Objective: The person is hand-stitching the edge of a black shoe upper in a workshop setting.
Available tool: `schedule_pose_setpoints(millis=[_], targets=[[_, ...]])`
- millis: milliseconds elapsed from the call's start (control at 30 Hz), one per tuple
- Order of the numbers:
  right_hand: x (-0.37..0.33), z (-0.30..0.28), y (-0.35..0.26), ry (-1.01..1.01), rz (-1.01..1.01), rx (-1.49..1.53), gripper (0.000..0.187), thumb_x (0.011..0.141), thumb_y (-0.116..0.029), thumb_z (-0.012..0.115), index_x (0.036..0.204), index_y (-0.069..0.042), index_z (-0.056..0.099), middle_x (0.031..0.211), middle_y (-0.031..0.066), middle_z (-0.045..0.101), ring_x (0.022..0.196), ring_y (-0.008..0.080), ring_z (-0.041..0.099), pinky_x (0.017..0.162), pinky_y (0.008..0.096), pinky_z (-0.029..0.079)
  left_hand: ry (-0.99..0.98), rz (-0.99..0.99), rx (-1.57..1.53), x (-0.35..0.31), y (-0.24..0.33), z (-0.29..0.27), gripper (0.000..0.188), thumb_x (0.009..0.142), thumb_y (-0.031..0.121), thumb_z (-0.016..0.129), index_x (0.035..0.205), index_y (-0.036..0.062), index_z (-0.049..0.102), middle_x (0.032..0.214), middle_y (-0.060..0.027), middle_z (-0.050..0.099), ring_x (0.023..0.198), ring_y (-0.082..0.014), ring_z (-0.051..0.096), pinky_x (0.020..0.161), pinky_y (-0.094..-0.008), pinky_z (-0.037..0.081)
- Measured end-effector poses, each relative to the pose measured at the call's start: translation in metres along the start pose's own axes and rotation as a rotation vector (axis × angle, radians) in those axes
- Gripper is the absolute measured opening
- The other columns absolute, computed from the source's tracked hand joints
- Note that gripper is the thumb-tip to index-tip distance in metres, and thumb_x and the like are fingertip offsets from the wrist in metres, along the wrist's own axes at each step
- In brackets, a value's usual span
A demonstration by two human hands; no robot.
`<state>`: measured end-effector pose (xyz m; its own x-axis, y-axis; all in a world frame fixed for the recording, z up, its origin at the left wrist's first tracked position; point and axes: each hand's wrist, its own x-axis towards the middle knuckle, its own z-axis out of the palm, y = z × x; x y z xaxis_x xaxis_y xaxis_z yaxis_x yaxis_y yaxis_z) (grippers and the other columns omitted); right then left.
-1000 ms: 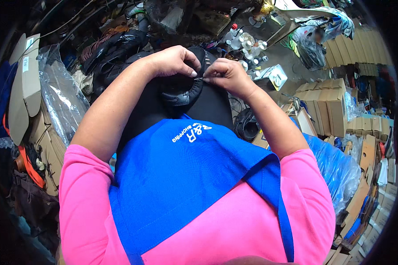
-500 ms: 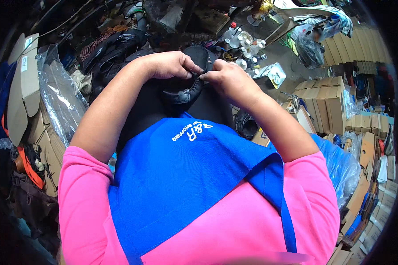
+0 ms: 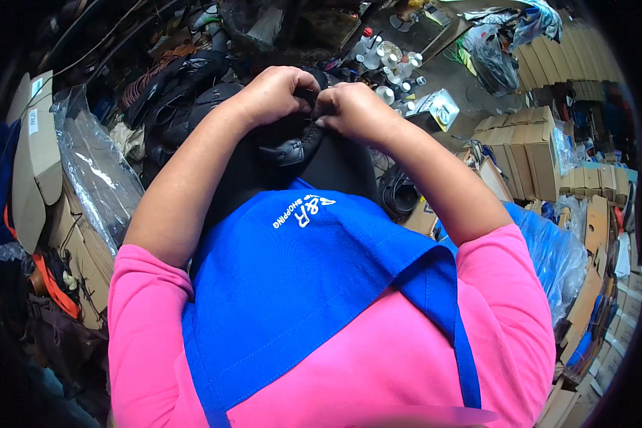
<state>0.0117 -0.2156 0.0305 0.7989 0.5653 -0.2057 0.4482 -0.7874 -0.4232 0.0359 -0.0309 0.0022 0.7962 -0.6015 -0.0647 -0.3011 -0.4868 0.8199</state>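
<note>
In my lap, a black shoe [image 3: 290, 153] lies over my dark-clad legs, its stitched edge partly visible past my fingers. My left hand [image 3: 284, 91] is closed, knuckles up, its fingers curled against the far part of the shoe. Right beside it, my right hand [image 3: 351, 108] pinches the shoe's edge with thumb and bent fingers. The two hands nearly touch and cover most of the shoe's middle. Whatever small thing might sit between the fingertips is hidden.
White bottles [image 3: 389, 60] and a rectangular tin [image 3: 435, 108] stand on the floor ahead. Black shoes or their parts [image 3: 175, 118] are heaped on the left. Cardboard boxes [image 3: 521, 153] are stacked on the right, near a black roll [image 3: 398, 192]. Clear plastic [image 3: 96, 167] lies over cardboard on the left.
Both hands have shifted slightly farther from me, and my left fingers have curled inward. Less of the shoe's far part shows now. The whole view has tilted a little.
</note>
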Motion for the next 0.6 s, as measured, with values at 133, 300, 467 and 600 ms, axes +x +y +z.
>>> schedule_pose_setpoints(millis=[133, 300, 467, 600], targets=[[-0.007, -0.004, 0.008, -0.006, 0.050, 0.214, 0.018, 0.073, -0.016, 0.070, 0.090, -0.008, 0.070, 0.078, 0.0109, 0.065, 0.077, 0.0269, 0.064, 0.070, 0.0362, 0.050, 0.256, 0.138, 0.125, -0.011, -0.001, 0.003, 0.031, 0.067, 0.002, 0.073, 0.097, 0.0049, 0.065, 0.091, -0.0092, 0.061, 0.087, -0.0249, 0.061, 0.078, -0.0332, 0.049], [-0.007, 0.005, -0.002, 0.129, -0.081, 0.007, 0.017, 0.073, -0.017, 0.070, 0.088, -0.007, 0.069, 0.072, 0.0118, 0.063, 0.074, 0.0277, 0.064, 0.069, 0.0373, 0.049, 0.268, 0.085, 0.232, -0.017, 0.004, 0.004, 0.031, 0.066, 0.006, 0.075, 0.095, 0.0053, 0.062, 0.095, -0.0097, 0.058, 0.090, -0.0275, 0.060, 0.078, -0.0347, 0.049], [-0.006, 0.010, 0.012, 0.017, 0.089, 0.358, 0.021, 0.080, -0.022, 0.069, 0.089, -0.003, 0.067, 0.072, 0.0057, 0.063, 0.068, 0.0175, 0.061, 0.065, 0.0308, 0.048, 0.438, 0.013, 0.362, -0.036, 0.017, 0.009, 0.046, 0.070, 0.014, 0.075, 0.112, 0.0078, 0.057, 0.102, -0.0124, 0.060, 0.096, -0.0315, 0.060, 0.081, -0.0366, 0.048], [-0.016, 0.009, 0.031, 0.042, 0.192, 0.756, 0.027, 0.087, -0.028, 0.063, 0.096, -0.002, 0.066, 0.089, 0.0060, 0.060, 0.084, 0.0145, 0.056, 0.077, 0.0289, 0.046, 0.240, -0.188, 0.164, -0.086, 0.014, 0.003, 0.040, 0.076, 0.011, 0.070, 0.113, 0.0051, 0.057, 0.103, -0.0157, 0.062, 0.097, -0.0324, 0.060, 0.083, -0.0363, 0.048]])
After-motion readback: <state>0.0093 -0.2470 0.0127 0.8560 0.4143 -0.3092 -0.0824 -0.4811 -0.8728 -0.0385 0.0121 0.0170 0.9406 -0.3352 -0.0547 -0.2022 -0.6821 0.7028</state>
